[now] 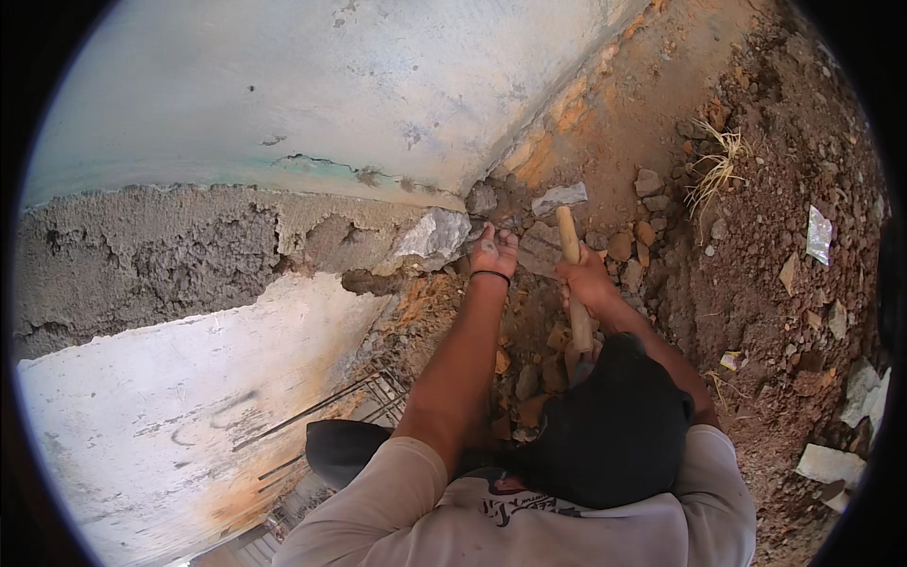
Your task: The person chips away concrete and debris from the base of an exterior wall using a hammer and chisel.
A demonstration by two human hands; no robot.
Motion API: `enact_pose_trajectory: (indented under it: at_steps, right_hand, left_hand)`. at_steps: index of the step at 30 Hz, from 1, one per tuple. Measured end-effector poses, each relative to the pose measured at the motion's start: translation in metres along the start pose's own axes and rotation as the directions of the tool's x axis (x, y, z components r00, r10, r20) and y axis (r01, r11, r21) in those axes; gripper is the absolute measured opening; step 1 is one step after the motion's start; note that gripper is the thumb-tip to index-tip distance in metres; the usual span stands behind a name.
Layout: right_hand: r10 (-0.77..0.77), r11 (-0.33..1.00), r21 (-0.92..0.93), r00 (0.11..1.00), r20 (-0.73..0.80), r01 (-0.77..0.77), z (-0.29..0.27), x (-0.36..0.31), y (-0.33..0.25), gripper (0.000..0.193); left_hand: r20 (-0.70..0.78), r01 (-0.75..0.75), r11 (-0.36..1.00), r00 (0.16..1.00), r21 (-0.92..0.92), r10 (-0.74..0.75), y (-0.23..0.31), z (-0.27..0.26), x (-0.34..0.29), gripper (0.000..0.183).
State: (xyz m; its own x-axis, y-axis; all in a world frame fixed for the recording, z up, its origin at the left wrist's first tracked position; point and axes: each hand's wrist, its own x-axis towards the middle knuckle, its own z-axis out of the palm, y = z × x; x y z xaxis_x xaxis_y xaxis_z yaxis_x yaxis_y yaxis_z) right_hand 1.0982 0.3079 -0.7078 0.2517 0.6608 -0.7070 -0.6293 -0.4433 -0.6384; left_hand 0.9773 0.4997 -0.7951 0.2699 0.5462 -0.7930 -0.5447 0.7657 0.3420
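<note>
- Two bare hands out in front of me, both down by the broken corner of the wall (312, 99).
- Right hand (588, 283) wrapped firmly round a wooden handle (569, 236), which slants over the rubble (543, 378); its upper end pokes out past my fist, and its lower end runs down to my dark knee (614, 425), where something grey shows, mostly hidden.
- Left hand (493, 250) turned palm up, fingers curled in, right beside the chipped pale concrete end (436, 233). A small grey spot shows in there; I cannot tell whether I'm gripping anything.
- Black band (491, 275) round that wrist.
- Flat grey stone (559, 197) lying just beyond the handle's upper end.
- Over to my left, a rough grey concrete strip (142, 250) runs between the upper wall and a stained white face (208, 406), with thin metal bars (321, 408) below.
- Right side now: brown dirt (756, 302), dry grass (718, 175), a silvery wrapper (819, 235), and pale broken slabs (831, 466) near the edge.
</note>
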Motion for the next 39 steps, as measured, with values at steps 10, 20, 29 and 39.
enact_pose_trajectory:
  at_steps: [10, 20, 29, 39]
  right_hand:
    - [-0.496, 0.499, 0.183, 0.453, -0.741, 0.847, -0.054, -0.033, -0.111, 0.023]
    - [-0.338, 0.93, 0.071, 0.913, -0.228, 0.362, -0.038, -0.008, -0.035, 0.035]
    - [-0.434, 0.837, 0.114, 0.776, -0.458, 0.536, -0.012, 0.001, -0.034, 0.029]
    - [-0.544, 0.781, 0.069, 0.73, -0.413, 0.621, -0.046, -0.043, -0.11, 0.024]
  left_hand:
    - [0.162, 0.085, 0.991, 0.984, -0.102, -0.068, 0.012, -0.001, -0.002, 0.047]
    - [0.056, 0.016, 0.996, 0.998, -0.09, -0.011, 0.003, -0.003, 0.011, 0.016]
    - [0.122, 0.003, 0.99, 0.992, -0.138, 0.014, -0.003, 0.01, -0.005, 0.012]
    - [0.104, -0.027, 0.991, 0.994, -0.129, 0.04, 0.005, 0.001, 0.0, 0.018]
